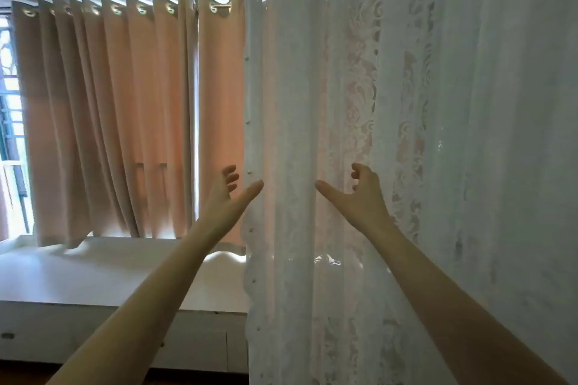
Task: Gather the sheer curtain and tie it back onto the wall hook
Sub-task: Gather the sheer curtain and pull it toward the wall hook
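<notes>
A white sheer lace curtain [438, 134] hangs in folds over the right half of the view, its scalloped, beaded edge running down the middle. My left hand [230, 194] is open just left of that edge, thumb tip touching the hem, fingers behind it. My right hand [359, 194] is open in front of the lace, fingers curled against the fabric and thumb pointing left. A strip of curtain lies between the two thumbs. No wall hook or tie-back is visible.
A peach eyelet curtain [125, 119] hangs on a rod over the window behind. Below it runs a white ledge [93, 275] with cabinet fronts [125, 341]. A barred window [7, 103] shows at the far left.
</notes>
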